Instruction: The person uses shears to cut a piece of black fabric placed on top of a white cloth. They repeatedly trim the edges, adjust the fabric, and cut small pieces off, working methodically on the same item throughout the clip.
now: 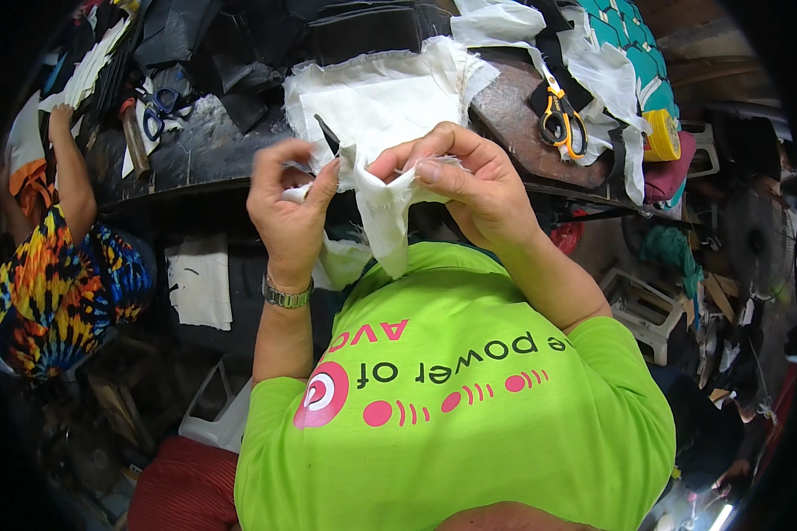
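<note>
My left hand (288, 208) and my right hand (456, 181) both pinch a piece of white frayed cloth (385, 217) in front of my chest, which hangs down between them. A thin dark pen-like tool (328, 134) sticks up from my left hand's fingers. Just beyond my hands, more white fabric (372, 93) lies spread on the dark worktable (195, 150). A metal watch sits on my left wrist.
Yellow-handled scissors (562, 119) lie on the table at the right, next to a yellow tape roll (662, 134) and teal quilted fabric (633, 44). Blue-handled scissors (159, 106) and black fabric pieces lie at the back left. A person in a colourful shirt (58, 283) stands at the left.
</note>
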A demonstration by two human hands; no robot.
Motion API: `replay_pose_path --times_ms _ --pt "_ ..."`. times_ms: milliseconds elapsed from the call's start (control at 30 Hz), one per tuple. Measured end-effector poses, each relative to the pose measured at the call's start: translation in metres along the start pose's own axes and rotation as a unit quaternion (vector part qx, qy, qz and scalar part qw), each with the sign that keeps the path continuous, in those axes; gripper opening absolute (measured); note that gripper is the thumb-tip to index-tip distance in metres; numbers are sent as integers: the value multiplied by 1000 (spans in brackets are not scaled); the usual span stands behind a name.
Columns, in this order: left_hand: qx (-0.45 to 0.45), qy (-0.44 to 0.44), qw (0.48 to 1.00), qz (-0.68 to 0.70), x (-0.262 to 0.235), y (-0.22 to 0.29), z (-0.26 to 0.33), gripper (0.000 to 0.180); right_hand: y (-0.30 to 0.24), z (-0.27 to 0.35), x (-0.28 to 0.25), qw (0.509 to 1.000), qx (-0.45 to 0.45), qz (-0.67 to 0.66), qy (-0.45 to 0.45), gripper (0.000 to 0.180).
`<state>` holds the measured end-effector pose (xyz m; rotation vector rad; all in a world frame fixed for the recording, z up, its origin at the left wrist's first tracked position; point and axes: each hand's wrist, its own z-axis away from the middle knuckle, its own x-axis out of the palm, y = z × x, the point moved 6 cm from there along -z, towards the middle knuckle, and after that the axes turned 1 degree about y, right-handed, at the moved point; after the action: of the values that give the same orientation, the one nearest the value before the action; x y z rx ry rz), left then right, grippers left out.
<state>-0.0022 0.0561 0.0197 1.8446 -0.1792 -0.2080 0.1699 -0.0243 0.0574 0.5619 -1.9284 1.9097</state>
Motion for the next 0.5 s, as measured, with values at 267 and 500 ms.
replay_pose_path --times_ms 267,500 --pt "-232 -176 932 216 23 -24 22 42 6 16 35 896 -127 382 -186 22" --pt "-300 -187 839 413 15 -10 24 50 -15 14 16 940 -116 299 -117 35"
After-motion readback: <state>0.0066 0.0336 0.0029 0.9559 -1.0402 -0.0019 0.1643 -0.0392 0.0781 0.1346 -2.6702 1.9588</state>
